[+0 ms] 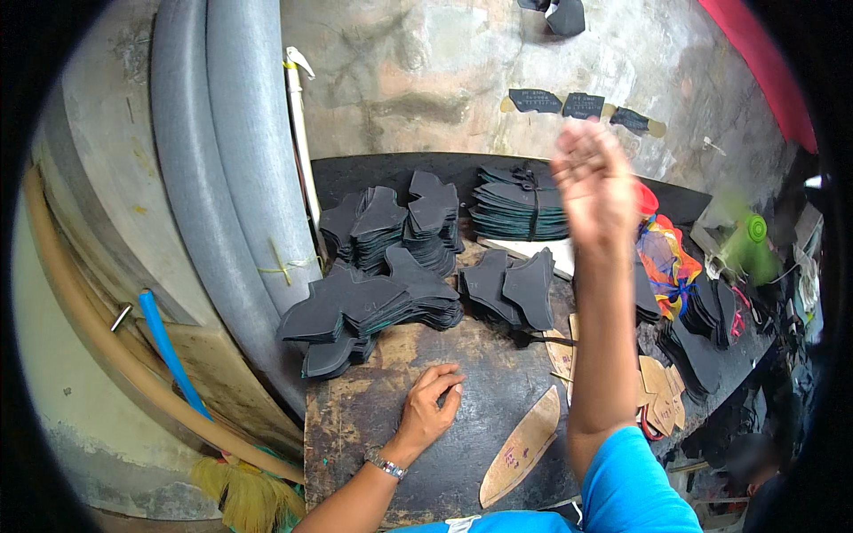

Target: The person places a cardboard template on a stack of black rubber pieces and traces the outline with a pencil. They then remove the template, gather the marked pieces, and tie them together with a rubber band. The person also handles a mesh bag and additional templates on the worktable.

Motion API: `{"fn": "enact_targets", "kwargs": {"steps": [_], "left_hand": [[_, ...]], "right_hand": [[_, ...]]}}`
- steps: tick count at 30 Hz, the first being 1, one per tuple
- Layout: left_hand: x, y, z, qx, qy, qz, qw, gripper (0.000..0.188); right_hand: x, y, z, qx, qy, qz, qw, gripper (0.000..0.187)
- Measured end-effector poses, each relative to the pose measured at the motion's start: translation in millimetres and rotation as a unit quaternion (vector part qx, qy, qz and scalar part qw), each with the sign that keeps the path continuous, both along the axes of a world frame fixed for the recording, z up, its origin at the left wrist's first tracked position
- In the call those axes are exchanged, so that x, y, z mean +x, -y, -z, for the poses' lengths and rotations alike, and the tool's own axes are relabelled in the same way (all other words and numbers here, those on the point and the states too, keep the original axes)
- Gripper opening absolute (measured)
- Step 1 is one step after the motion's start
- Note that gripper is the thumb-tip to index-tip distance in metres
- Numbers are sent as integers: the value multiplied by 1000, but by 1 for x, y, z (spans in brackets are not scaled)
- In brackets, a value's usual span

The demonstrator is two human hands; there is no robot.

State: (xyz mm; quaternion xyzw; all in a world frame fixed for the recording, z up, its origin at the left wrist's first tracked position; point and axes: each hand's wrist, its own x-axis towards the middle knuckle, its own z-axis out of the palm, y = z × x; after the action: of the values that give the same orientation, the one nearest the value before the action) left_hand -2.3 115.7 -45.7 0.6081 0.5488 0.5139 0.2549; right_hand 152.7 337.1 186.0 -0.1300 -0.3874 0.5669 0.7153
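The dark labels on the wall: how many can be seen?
3, in a row on the wall above the table: the left label, the middle label, the right label. The raised right hand may hide more.

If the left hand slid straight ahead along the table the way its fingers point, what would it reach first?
Probably the spread stack of dark cut pieces: the left hand lies flat on the worktable, fingers pointing up and slightly right, with only bare tabletop between. Depth is hard to judge.

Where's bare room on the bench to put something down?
Bare bench lies below the nearest black stack, beside the left hand, and between that hand and the cardboard template. The back and right side are crowded with stacks.
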Motion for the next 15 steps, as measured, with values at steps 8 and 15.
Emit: {"fn": "enact_targets", "kwargs": {"steps": [8,15], "left_hand": [[0,-2,2,26,9,1,1000,18],[1,5,-19,29,10,-3,1000,23]], "right_hand": [[84,207,-95,547,295,155,768,53],[111,244,-85,540,368,155,741,52]]}}
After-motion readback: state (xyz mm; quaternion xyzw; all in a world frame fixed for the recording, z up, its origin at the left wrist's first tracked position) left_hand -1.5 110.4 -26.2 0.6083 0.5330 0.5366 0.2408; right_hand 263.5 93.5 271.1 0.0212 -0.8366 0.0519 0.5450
